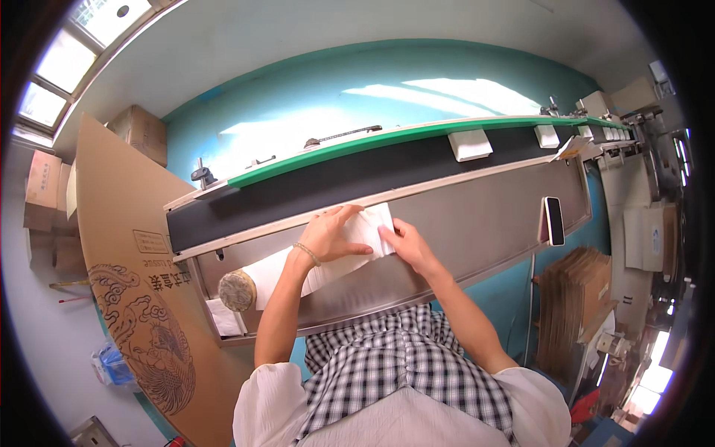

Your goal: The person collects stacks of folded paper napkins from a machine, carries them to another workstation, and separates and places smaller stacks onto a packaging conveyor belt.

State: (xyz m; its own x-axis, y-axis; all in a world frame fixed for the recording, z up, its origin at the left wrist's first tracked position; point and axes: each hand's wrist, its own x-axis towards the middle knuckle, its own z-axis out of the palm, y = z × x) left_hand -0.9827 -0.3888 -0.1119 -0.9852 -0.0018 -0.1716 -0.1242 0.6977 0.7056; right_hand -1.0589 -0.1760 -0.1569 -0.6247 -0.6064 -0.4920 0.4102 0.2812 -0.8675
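Observation:
A long row of folded white tissues (281, 270) lies aslant on the metal worktop. At its left end sits a round, mottled, cylinder-shaped piece (237, 290). My left hand (331, 237) spans the right part of the row, thumb on the near side and fingers on the far side, gripping it. A beaded bracelet circles that wrist. My right hand (408, 244) pinches the near right corner of the end tissues (378, 217) between thumb and fingers. The undersides of both hands are hidden.
Beyond the metal worktop (477, 216) runs a black conveyor belt (298, 186) with a green rail (335, 141), carrying white tissue packs (471, 145). A phone (553, 221) stands at the right. A large cardboard sheet (134, 223) rises at the left; flattened cartons (570, 298) lean at the right.

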